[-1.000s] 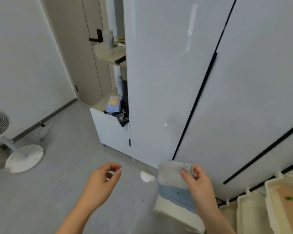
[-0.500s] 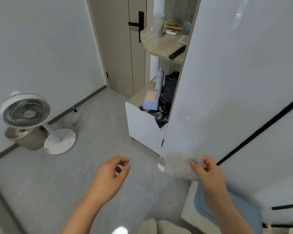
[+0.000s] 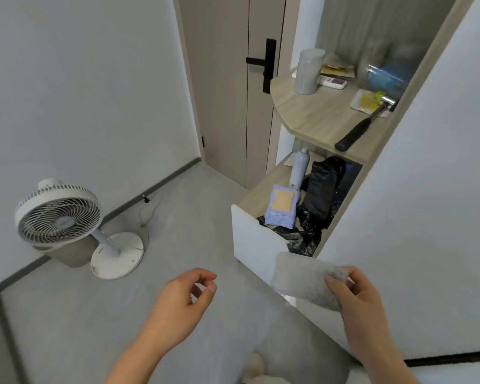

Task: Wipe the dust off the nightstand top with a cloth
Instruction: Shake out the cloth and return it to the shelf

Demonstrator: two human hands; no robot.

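Note:
My right hand [image 3: 356, 303] pinches a folded grey speckled cloth [image 3: 302, 278] by its right end, in the air in front of a white wardrobe. My left hand [image 3: 182, 300] hovers to the left of it, fingers loosely curled and holding nothing. A low white unit [image 3: 257, 239] stands beyond the cloth; its wooden top carries a blue packet [image 3: 281, 209], a spray can [image 3: 299, 169] and black bags [image 3: 320, 195]. Above it is a rounded wooden shelf [image 3: 316, 117] with a hammer [image 3: 362, 128] and a grey canister [image 3: 308, 72].
A white pedestal fan [image 3: 60, 212] stands on the grey floor at the left, in front of a beige bin [image 3: 70, 252]. A closed door with a black handle [image 3: 262, 63] is at the back. The white wardrobe side [image 3: 416, 217] fills the right.
The view has swung left and up, bringing the fan, door and shelf into sight. Both hands keep their pose, the right one still holding the cloth.

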